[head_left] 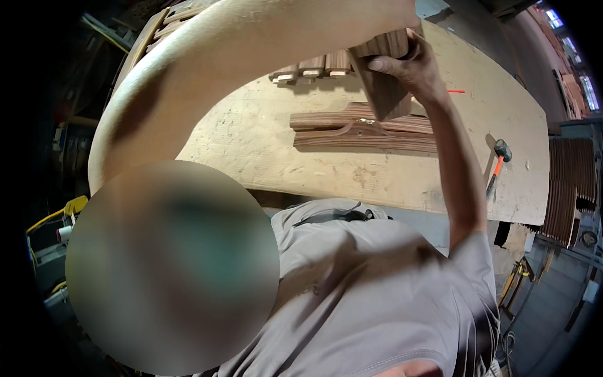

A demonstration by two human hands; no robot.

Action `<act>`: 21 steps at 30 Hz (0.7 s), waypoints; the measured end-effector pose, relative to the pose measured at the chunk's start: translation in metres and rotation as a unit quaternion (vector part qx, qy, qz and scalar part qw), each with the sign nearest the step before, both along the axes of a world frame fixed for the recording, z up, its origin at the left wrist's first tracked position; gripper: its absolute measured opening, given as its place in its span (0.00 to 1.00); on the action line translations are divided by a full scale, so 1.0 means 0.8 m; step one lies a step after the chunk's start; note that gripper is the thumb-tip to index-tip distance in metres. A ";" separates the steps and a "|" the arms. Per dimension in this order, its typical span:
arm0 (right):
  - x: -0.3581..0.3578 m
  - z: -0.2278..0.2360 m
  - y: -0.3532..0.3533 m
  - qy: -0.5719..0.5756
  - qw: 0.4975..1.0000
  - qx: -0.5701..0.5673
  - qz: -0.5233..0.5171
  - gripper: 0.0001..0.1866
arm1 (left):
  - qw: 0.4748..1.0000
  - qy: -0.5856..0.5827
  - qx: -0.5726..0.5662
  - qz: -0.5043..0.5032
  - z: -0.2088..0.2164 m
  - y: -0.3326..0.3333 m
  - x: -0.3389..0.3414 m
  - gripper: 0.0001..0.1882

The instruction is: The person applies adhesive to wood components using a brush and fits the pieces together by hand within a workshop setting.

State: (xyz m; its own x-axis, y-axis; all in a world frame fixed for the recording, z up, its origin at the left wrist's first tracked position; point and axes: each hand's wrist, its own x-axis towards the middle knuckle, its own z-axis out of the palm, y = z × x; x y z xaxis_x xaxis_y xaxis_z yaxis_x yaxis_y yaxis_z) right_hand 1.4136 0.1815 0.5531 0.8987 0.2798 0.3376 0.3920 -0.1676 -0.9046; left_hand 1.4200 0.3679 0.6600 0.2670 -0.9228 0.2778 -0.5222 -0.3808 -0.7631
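Note:
Shaped brown wooden pieces lie on the pale workbench (pixel 251 144). Above them my right hand (pixel 418 72) is wrapped round a thick striped wooden piece (pixel 386 88), its thumb pressed along the near face. The piece is raised and tilted, one end pointing down toward the bench. My left forearm (pixel 251 38) crosses the top of the view from the left and ends close to the upper end of that piece. The fingers of my left hand are hidden or cut off by the top edge. Two curved wooden rails (pixel 364 139) rest side by side just below the held piece.
Several wooden parts (pixel 311 68) with pale end tenons lie farther back. On the right stands a mallet (pixel 499 157) with a black head and orange handle. A thin red stick (pixel 456 92) lies nearby. Ridged brown slats (pixel 565 188) are stacked beyond the right edge.

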 end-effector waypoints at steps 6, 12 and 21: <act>-0.002 -0.009 -0.005 -0.020 0.989 0.124 -0.072 0.36 | 0.986 -0.064 -0.139 -0.065 0.032 -0.012 0.025 0.28; 0.004 0.003 -0.029 0.040 0.985 0.137 -0.093 0.25 | 0.809 0.119 -0.521 -0.244 0.034 0.021 0.028 0.40; -0.003 -0.027 -0.020 0.028 0.971 0.225 0.083 0.36 | 0.326 0.746 -0.464 -0.350 0.007 -0.045 0.057 0.44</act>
State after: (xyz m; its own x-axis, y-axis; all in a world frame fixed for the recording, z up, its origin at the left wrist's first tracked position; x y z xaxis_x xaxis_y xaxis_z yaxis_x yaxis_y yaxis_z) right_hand 1.4113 0.1658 0.5318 0.8745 0.2576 0.4111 0.3283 0.3096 -0.8924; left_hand 1.4654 0.3320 0.6658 0.5578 -0.6061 0.5670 -0.2551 0.5249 0.8120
